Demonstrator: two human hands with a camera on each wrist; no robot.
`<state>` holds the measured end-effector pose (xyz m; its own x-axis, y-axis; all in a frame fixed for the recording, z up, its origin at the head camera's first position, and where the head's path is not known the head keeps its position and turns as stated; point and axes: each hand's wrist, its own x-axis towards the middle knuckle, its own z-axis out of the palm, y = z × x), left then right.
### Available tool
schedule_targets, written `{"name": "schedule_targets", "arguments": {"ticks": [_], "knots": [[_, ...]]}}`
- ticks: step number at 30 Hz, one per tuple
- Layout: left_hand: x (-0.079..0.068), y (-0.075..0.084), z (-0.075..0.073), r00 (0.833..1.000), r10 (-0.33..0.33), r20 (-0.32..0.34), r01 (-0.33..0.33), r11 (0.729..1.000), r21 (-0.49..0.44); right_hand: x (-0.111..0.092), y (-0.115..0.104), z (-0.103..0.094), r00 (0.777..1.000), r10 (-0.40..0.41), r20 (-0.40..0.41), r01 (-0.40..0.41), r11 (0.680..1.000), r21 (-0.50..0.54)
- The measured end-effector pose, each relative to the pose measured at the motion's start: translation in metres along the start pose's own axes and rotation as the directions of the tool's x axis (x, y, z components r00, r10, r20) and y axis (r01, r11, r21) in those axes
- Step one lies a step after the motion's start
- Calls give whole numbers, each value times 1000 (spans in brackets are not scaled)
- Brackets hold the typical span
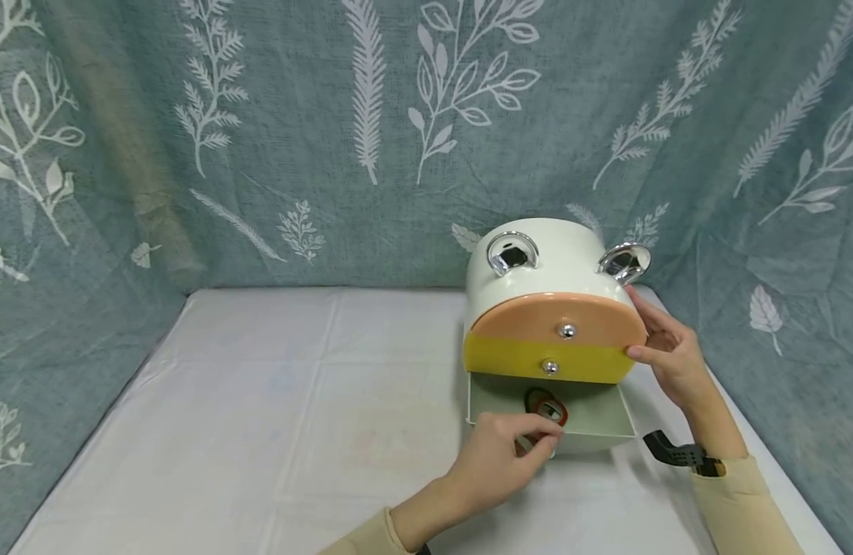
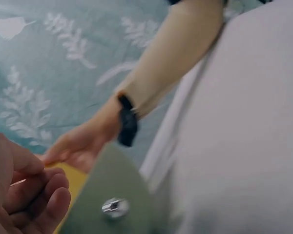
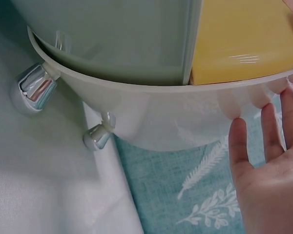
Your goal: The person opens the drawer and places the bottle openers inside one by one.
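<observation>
A white rounded drawer box point(image 1: 551, 258) stands at the right of the table, with an orange drawer front point(image 1: 530, 320) above a yellow one point(image 1: 491, 354). Its pale green bottom drawer point(image 1: 596, 405) is pulled out. Inside lie a red ring-shaped band point(image 1: 563, 416) and a dark one point(image 1: 529, 398). My left hand point(image 1: 498, 455) hovers at that drawer's front edge, fingers loosely bent; nothing shows between them. The drawer's silver knob point(image 2: 115, 208) is apart from the fingers. My right hand point(image 1: 676, 358) rests fingertips on the box's side point(image 3: 176, 114), thumb at the yellow front's edge.
Two shiny silver eye-shaped pieces point(image 1: 512, 253) stick up from the box top. Small silver feet point(image 3: 96, 137) support its underside. A white cloth point(image 1: 273, 401) covers the table, and a blue-green leaf-patterned curtain point(image 1: 294, 139) hangs behind and at the sides.
</observation>
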<state>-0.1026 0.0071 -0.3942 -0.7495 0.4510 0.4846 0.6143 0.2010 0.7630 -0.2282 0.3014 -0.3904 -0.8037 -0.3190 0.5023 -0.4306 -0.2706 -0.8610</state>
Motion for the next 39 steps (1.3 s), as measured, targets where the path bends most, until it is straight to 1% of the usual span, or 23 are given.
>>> {"name": "schedule_targets", "arguments": {"ticks": [3,5,7,10,13,15,16,21,23,25,29,33,35,39], "knots": [[-5,-1,9,993,-58,107,55,998,34,-3,1,-1,1000,-2,0,2,1000,7],[-6,-3,14,984,-99,150,91,994,57,-3,1,-1,1000,-2,-1,2,1000,6],[-7,-5,18,975,-149,166,141,988,63,-4,1,-1,1000,1,-6,-1,1000,2],[-7,-10,22,958,-234,164,234,972,20,-3,0,-1,1000,5,-16,-5,1000,-6],[-8,-14,24,929,-324,178,337,940,-49,-3,-1,0,1000,6,-20,-6,1000,-4],[-9,-17,25,914,-360,187,377,924,-62,-3,-1,0,1000,5,-17,-5,1000,-3],[-10,-18,26,912,-364,188,379,924,-55,-3,-2,1,1000,6,-16,-6,1000,-2],[-11,-23,28,937,-297,185,302,953,-2,-3,-3,1,1000,13,-23,-14,1000,-11],[-12,-25,29,940,-283,191,289,957,-5,-3,-3,1,1000,12,-22,-12,1000,-9],[-12,-26,29,937,-285,203,292,956,-2,-3,-3,0,1000,7,-14,-7,1000,0],[-12,-28,29,924,-312,221,317,948,14,-3,-2,0,1000,9,-11,-9,1000,6],[-11,-29,28,905,-353,238,370,928,-32,-3,-2,1,1000,11,-15,-11,1000,-3],[-11,-29,27,899,-366,242,390,919,-59,-3,-2,2,1000,6,-10,-6,1000,-3],[-11,-29,27,898,-369,239,397,914,-81,-2,-2,1,1000,-9,6,9,1000,9]]}}
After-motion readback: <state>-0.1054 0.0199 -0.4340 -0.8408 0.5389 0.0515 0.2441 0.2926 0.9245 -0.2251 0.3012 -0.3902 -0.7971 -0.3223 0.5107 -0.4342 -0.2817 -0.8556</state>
